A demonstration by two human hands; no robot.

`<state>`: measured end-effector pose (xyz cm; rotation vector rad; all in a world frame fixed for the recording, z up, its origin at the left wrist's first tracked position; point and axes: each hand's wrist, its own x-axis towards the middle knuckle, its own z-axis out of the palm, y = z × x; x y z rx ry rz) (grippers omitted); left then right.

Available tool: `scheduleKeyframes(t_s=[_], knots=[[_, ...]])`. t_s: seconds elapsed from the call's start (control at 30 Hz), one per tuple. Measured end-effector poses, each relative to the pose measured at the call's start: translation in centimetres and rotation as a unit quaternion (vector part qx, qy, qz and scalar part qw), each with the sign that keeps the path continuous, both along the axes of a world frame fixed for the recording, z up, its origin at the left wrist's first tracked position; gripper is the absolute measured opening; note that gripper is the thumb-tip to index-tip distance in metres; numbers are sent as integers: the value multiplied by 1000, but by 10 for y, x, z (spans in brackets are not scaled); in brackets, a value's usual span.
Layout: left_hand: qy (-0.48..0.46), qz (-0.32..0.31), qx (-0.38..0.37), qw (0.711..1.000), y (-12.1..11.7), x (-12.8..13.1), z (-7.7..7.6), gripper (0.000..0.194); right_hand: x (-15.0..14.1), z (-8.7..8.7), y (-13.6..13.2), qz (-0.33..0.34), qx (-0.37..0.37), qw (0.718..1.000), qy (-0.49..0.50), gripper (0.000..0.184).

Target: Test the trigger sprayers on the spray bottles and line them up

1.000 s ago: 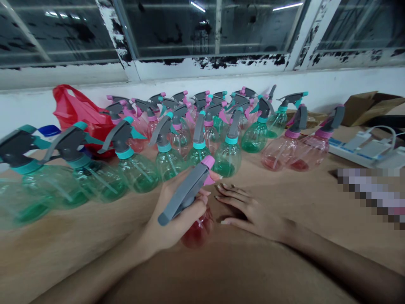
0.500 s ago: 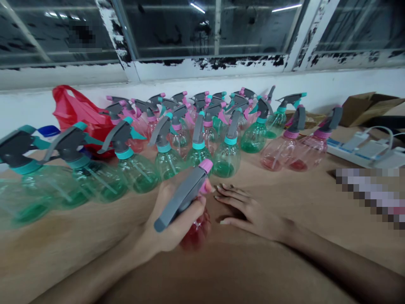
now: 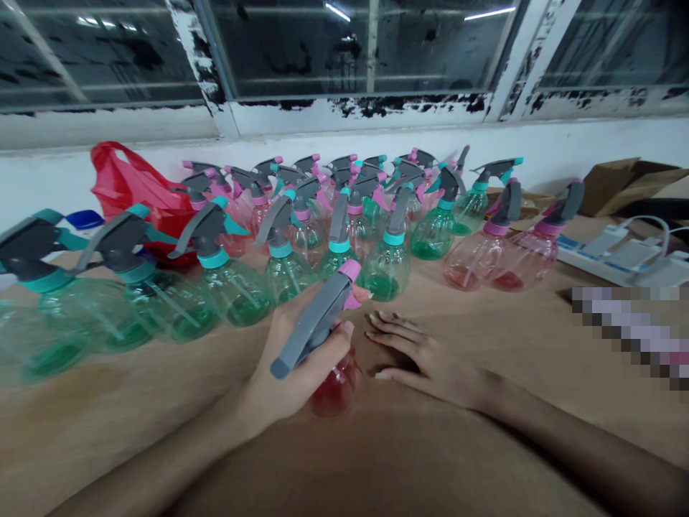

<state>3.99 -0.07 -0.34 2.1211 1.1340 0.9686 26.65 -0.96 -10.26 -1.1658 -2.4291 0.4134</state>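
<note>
My left hand (image 3: pixel 293 362) is wrapped round the neck of a pink spray bottle (image 3: pixel 334 380) with a grey trigger head (image 3: pixel 315 323) and a pink nozzle tip. The bottle stands on the brown table (image 3: pixel 161 402) just in front of me. One finger lies on the trigger. My right hand (image 3: pixel 425 355) rests flat on the table right of the bottle, fingers stretched out, holding nothing. Its fingertips are close to the bottle.
Several green spray bottles (image 3: pixel 237 283) and pink spray bottles (image 3: pixel 479 258) stand in rows behind my hands. A red plastic bag (image 3: pixel 132 190) lies at the back left by the wall. A white power strip (image 3: pixel 619 258) and a cardboard box (image 3: pixel 627 179) sit at the right.
The trigger was squeezed half a second ago and has come back out; the sprayer head sits slightly higher now. My right hand has not moved.
</note>
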Motion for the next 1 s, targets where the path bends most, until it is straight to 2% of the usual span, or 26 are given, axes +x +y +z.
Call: scheduleKeyframes(t_s=[0.27, 1.0], knots=[[10, -14, 11, 1000, 0, 2, 6, 10, 0, 0, 0, 5, 1, 1000, 12, 61], [1, -9, -3, 1000, 0, -1, -2, 11, 0, -2, 1, 6, -2, 1000, 4, 60]])
